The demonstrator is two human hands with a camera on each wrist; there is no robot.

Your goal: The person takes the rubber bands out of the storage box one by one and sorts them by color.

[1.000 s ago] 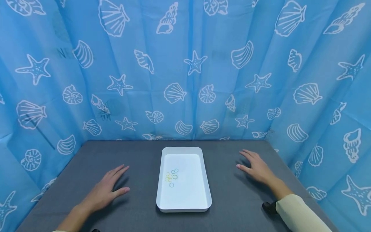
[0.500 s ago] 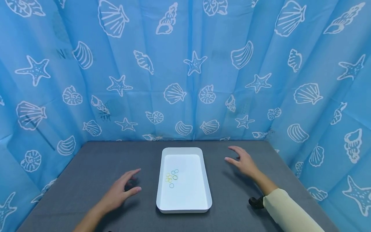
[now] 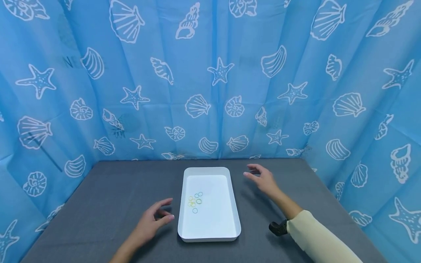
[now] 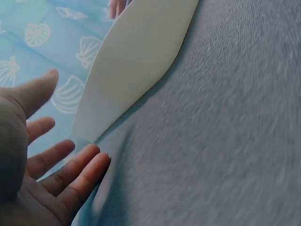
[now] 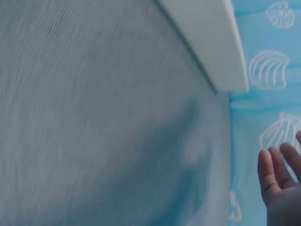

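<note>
A white rectangular tray (image 3: pixel 213 226) lies at the centre of the table in the head view. Several thin rings (image 3: pixel 198 201), yellow, green and blue, lie in its left half; they look like small rubber bands. My left hand (image 3: pixel 148 223) is just left of the tray, holding nothing, fingers relaxed and thumb apart. To the right, beside the tray's far right side, my right hand (image 3: pixel 263 179) hovers with loosely bent fingers and nothing in it. The left wrist view shows the tray's outer wall (image 4: pixel 127 61) past the left fingers (image 4: pixel 84 181). In the right wrist view the tray's wall (image 5: pixel 207 42) is near the top.
A grey cloth (image 3: pixel 138 179) covers the table. Behind it and at both sides hangs a blue curtain (image 3: pixel 210 91) with white shell and starfish prints. A black wrist device (image 3: pixel 278 228) sits at the right cuff (image 3: pixel 315 233).
Both hands have moved inward toward the tray, the left one rightward and slightly nearer the body, the right one leftward. The tray and rings stay in place.
</note>
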